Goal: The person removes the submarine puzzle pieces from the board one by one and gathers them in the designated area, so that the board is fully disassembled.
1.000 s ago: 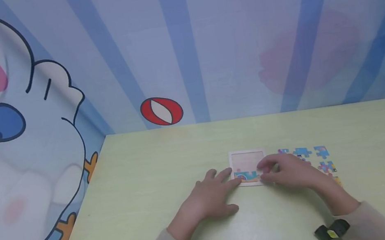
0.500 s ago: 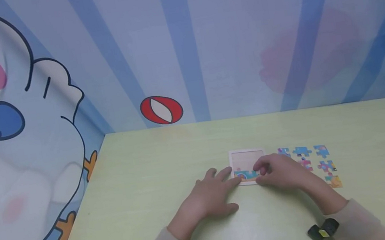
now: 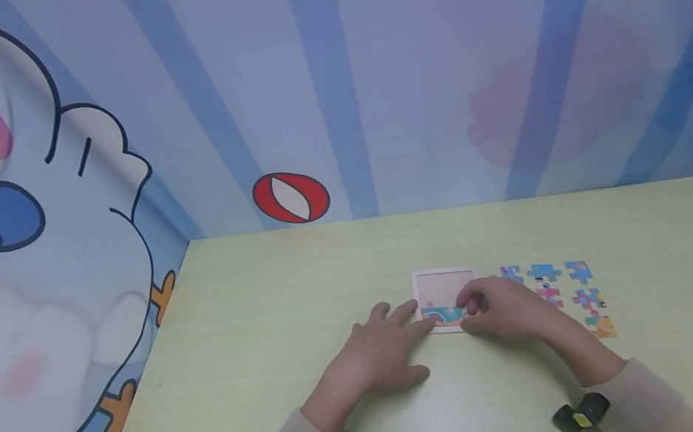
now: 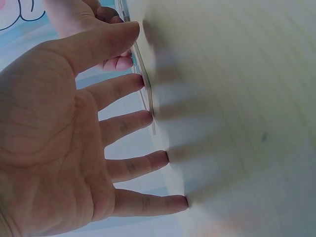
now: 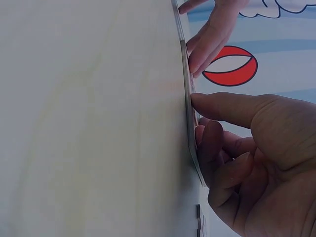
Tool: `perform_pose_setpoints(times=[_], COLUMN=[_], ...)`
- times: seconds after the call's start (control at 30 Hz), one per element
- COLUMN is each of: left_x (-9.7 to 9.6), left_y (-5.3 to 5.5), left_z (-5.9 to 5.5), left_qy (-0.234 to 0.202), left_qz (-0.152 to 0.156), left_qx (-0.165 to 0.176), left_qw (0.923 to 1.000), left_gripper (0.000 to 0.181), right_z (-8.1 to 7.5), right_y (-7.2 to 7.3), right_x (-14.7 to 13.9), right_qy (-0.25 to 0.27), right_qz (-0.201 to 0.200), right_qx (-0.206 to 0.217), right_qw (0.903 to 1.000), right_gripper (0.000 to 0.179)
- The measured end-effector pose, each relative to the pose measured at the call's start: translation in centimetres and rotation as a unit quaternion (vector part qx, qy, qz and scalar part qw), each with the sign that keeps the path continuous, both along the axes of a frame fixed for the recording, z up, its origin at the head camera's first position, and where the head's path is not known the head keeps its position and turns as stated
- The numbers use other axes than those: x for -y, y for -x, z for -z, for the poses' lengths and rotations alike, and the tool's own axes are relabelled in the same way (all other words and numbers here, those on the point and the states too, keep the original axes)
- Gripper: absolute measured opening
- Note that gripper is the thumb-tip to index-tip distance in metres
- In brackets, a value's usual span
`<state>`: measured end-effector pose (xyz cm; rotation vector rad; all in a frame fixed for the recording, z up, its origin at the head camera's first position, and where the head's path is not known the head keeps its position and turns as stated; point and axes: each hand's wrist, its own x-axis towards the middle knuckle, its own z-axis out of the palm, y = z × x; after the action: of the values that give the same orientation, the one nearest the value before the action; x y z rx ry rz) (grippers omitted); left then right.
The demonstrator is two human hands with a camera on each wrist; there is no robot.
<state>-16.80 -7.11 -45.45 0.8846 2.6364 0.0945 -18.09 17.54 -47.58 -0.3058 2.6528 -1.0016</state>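
A white square puzzle frame [image 3: 415, 288] lies on the table, its upper part showing a bare pale base. Along its lower edge are teal and orange puzzle pieces [image 3: 447, 314]. My left hand [image 3: 380, 353] is spread at the frame's left side, some fingertips on its edge and the others touching the table, as the left wrist view shows. At the lower right corner, the thumb and curled fingers of my right hand [image 3: 508, 307] pinch at a puzzle piece, mostly hidden beneath them. The right wrist view shows that thumb [image 5: 222, 106] at the frame's edge.
Several loose puzzle pieces lie in rough rows right of the frame, among them a blue one [image 3: 579, 272], a pink and blue one [image 3: 589, 299] and a yellow one [image 3: 600, 326]. The right forearm passes beside them. A printed cloth wall [image 3: 408, 87] stands behind the pale table [image 3: 276, 286].
My right hand has shifted slightly left along the frame's lower edge, uncovering more loose pieces, and now stays there. The left hand has held its place.
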Motion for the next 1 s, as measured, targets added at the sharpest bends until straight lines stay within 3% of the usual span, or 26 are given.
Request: perform_pose_setpoints(times=[1.0], left_x=[0.0], left_y=[0.0], left_z=[0.1], left_qy=[-0.001], left_qz=[-0.003], left_qx=[-0.001], left_qw=[1.0], left_gripper=[0.069], right_z=[-0.3], right_y=[-0.1], right_x=[-1.2], right_qy=[0.039], right_qz=[-0.019], right_qx=[-0.022], right_qw=[0.9988], right_gripper=[0.011])
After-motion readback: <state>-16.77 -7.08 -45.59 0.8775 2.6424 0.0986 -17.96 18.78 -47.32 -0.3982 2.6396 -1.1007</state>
